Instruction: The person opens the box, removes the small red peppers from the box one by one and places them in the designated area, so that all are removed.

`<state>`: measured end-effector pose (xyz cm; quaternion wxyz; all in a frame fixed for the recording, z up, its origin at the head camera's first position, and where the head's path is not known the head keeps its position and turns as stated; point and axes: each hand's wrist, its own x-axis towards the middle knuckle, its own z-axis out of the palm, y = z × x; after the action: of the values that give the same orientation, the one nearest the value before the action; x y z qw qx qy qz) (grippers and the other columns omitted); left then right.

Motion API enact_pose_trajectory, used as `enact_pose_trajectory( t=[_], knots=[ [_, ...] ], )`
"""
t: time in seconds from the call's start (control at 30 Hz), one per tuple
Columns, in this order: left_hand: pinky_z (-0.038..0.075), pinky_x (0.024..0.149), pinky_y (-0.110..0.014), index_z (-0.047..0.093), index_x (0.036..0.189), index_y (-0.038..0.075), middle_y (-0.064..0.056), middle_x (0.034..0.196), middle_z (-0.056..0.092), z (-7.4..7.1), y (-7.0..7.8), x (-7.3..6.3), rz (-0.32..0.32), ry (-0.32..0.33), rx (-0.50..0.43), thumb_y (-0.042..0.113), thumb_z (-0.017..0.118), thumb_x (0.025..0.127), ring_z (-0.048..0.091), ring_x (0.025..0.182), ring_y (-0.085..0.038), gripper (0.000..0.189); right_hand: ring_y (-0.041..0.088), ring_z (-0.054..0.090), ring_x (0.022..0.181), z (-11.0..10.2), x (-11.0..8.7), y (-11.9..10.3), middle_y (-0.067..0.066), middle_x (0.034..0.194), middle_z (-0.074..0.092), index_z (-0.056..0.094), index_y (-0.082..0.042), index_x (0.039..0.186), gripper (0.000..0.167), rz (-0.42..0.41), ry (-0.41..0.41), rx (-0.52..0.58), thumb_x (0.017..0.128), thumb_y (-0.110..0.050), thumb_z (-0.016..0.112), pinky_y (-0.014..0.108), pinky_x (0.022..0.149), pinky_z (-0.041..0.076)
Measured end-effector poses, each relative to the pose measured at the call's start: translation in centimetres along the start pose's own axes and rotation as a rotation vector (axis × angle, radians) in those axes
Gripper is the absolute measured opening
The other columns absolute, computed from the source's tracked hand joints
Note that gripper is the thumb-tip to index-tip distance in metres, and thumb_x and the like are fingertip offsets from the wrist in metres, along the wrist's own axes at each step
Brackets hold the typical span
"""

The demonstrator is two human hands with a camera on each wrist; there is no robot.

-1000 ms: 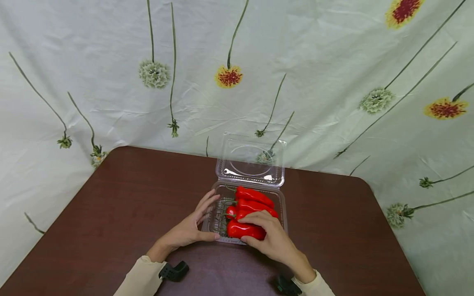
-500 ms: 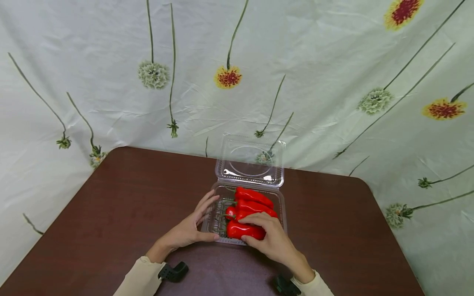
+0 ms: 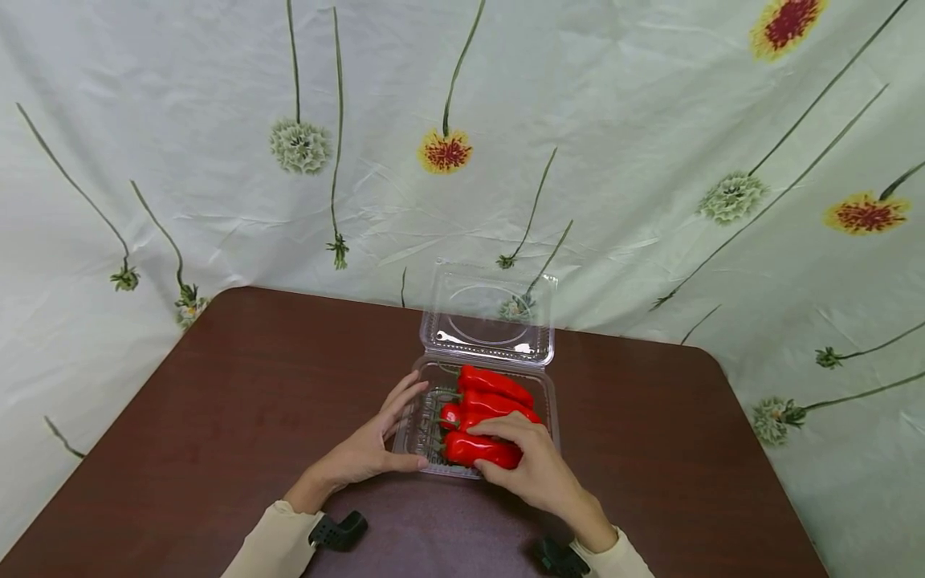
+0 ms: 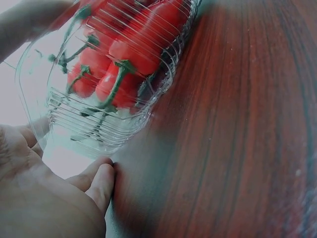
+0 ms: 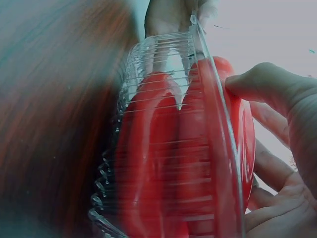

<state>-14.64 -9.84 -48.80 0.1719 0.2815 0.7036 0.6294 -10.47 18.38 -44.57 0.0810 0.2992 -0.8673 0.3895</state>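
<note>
A clear plastic clamshell box (image 3: 552, 393) has its lid (image 3: 499, 350) standing up at the far side. Inside lie several red peppers (image 3: 495, 384) with green stems, stacked close together. My right hand (image 3: 533, 466) holds the nearest red pepper (image 3: 466, 448) between thumb and fingers, over the front of the box. In the right wrist view this held pepper (image 5: 245, 144) sits above the rim, on top of the others. My left hand (image 3: 364, 449) spans the box's front left corner with fairly straight fingers. Its thumb touches the front rim, and its fingertips are at the left side.
The box stands on a dark brown wooden table (image 3: 289, 377). Behind the table hangs a pale cloth (image 3: 614, 160) printed with flowers. Dark straps (image 3: 340, 530) are worn on both wrists, over cream sleeves (image 3: 270, 542).
In my right hand, the nearest pepper has shifted slightly to the right and turned a little. The left hand and the box stay where they were.
</note>
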Motion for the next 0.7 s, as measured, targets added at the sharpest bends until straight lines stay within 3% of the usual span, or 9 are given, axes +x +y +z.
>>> enact_pose_trajectory(
  t=[0.43,0.7],
  knots=[
    [0.012,0.115,-0.071,0.013,0.162,0.015,0.000,0.168,-0.011,-0.1,0.1,-0.1,-0.012,-0.002,-0.004,0.015,0.081,0.084,0.008,0.152,-0.046,0.103,0.015,0.066,0.110,-0.8,0.0,-0.1,-0.006,0.119,0.072,0.071,-0.023,0.121,0.043,0.006,0.001,0.033,0.081,-0.011,0.082,0.036,0.094,0.054],
    [0.013,0.115,-0.070,0.013,0.162,0.015,-0.001,0.168,-0.012,-0.1,0.2,0.0,-0.005,-0.006,-0.006,0.014,0.081,0.084,0.008,0.152,-0.046,0.103,0.015,0.066,0.107,-1.3,0.0,0.0,-0.005,0.117,0.072,0.071,-0.024,0.119,0.043,-0.017,0.014,0.077,0.080,-0.009,0.081,0.034,0.090,0.056]
  ],
)
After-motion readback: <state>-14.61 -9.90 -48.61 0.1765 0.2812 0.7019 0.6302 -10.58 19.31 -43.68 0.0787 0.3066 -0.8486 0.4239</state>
